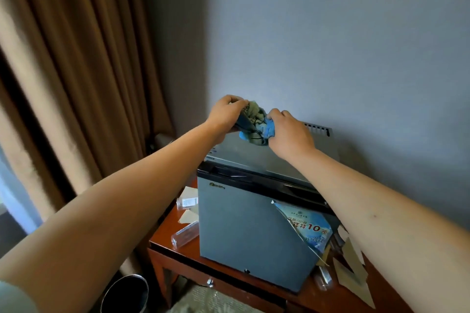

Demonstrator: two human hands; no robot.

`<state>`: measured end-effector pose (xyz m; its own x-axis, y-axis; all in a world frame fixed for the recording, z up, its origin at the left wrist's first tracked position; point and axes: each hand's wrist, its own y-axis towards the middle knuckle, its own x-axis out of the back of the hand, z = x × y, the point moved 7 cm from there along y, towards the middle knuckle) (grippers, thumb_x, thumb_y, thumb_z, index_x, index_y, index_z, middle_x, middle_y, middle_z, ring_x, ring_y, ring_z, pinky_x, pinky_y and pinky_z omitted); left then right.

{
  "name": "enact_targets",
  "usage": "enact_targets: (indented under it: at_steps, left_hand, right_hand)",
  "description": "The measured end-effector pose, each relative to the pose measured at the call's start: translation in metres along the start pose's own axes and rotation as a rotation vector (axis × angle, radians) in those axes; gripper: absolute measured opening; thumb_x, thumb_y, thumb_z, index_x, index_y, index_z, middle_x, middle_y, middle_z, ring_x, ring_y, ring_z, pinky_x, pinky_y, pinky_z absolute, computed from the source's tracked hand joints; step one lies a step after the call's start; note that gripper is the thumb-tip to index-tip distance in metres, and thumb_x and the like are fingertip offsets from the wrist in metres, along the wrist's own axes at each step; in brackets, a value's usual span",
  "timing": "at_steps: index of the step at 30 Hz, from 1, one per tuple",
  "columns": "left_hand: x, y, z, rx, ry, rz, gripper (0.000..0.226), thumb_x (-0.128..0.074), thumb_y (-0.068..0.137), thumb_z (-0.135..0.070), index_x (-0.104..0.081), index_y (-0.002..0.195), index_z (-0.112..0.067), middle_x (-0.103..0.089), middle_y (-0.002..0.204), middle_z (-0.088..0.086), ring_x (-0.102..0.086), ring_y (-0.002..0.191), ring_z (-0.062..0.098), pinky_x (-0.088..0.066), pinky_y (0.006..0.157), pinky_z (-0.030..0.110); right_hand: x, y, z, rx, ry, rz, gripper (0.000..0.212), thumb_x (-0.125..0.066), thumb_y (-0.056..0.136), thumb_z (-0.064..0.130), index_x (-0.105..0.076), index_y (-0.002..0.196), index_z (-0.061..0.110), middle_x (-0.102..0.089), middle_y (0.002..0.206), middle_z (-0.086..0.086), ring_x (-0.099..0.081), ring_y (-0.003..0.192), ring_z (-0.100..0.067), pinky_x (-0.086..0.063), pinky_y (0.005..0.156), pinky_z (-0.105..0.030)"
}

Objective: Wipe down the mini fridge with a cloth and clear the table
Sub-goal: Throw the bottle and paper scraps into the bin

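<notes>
A grey mini fridge (pixel 244 226) stands on a reddish wooden table (pixel 183 254). Both my arms reach over its top. My left hand (pixel 225 113) and my right hand (pixel 290 134) each grip a bunched cloth (pixel 256 122), blue and beige, held just above the rear of the fridge top. A blue sticker (pixel 309 230) with "10" on it is peeling from the fridge door at the right.
Paper scraps and a clear plastic packet (pixel 185 234) lie on the table left of the fridge. More paper pieces (pixel 352 264) lie to its right. A dark round bin (pixel 126 295) stands on the floor below. Brown curtains (pixel 76 71) hang at the left, a grey wall behind.
</notes>
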<state>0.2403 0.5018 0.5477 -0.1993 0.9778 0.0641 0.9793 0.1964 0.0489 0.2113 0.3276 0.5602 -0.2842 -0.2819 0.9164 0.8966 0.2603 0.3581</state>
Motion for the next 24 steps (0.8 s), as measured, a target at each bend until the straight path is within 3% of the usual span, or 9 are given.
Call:
enact_targets:
  at_steps: [7, 11, 14, 19, 24]
  left_hand:
    - [-0.021, 0.017, 0.024, 0.065, 0.068, 0.198, 0.025, -0.061, 0.098, -0.033, -0.059, 0.119, -0.017, -0.065, 0.113, 0.009, -0.067, 0.102, 0.027, -0.062, 0.086, 0.05]
    - [-0.042, 0.017, 0.033, 0.083, 0.049, 0.302, 0.03, -0.063, 0.1, -0.031, -0.056, 0.125, -0.016, -0.066, 0.105, 0.008, -0.066, 0.086, 0.019, -0.064, 0.08, 0.039]
    - [-0.057, 0.016, 0.032, 0.071, 0.018, 0.34, 0.032, -0.063, 0.1, -0.03, -0.056, 0.127, -0.014, -0.064, 0.1, 0.004, -0.066, 0.084, 0.016, -0.063, 0.083, 0.039]
    - [-0.07, 0.016, 0.032, 0.069, 0.067, 0.371, 0.026, -0.061, 0.101, -0.027, -0.059, 0.124, -0.014, -0.068, 0.105, 0.006, -0.067, 0.094, 0.018, -0.062, 0.087, 0.045]
    - [-0.053, 0.019, 0.034, 0.075, 0.189, 0.336, 0.024, -0.059, 0.101, -0.023, -0.062, 0.125, -0.017, -0.063, 0.122, 0.003, -0.062, 0.11, 0.019, -0.061, 0.086, 0.039]
  right_hand:
    - [-0.036, 0.001, -0.027, -0.209, 0.047, 0.078, 0.055, -0.065, 0.085, 0.01, -0.051, 0.137, 0.021, -0.058, 0.126, -0.005, -0.06, 0.106, -0.03, -0.047, 0.075, -0.034]
    - [-0.039, -0.003, -0.048, -0.291, 0.026, 0.085, 0.047, -0.067, 0.083, 0.014, -0.054, 0.128, 0.022, -0.058, 0.117, -0.002, -0.06, 0.102, -0.028, -0.048, 0.075, -0.034]
    - [-0.038, -0.006, -0.064, -0.323, -0.012, 0.092, 0.04, -0.065, 0.082, 0.014, -0.054, 0.12, 0.022, -0.058, 0.112, -0.001, -0.059, 0.096, -0.027, -0.046, 0.069, -0.033]
    - [-0.033, -0.008, -0.079, -0.299, -0.15, 0.192, 0.043, -0.065, 0.084, 0.019, -0.052, 0.124, 0.022, -0.057, 0.116, -0.002, -0.061, 0.096, -0.026, -0.051, 0.072, -0.034]
    - [-0.027, 0.0, -0.071, -0.249, -0.176, 0.263, 0.05, -0.063, 0.081, 0.02, -0.05, 0.13, 0.025, -0.055, 0.115, -0.001, -0.06, 0.098, -0.024, -0.051, 0.075, -0.033]
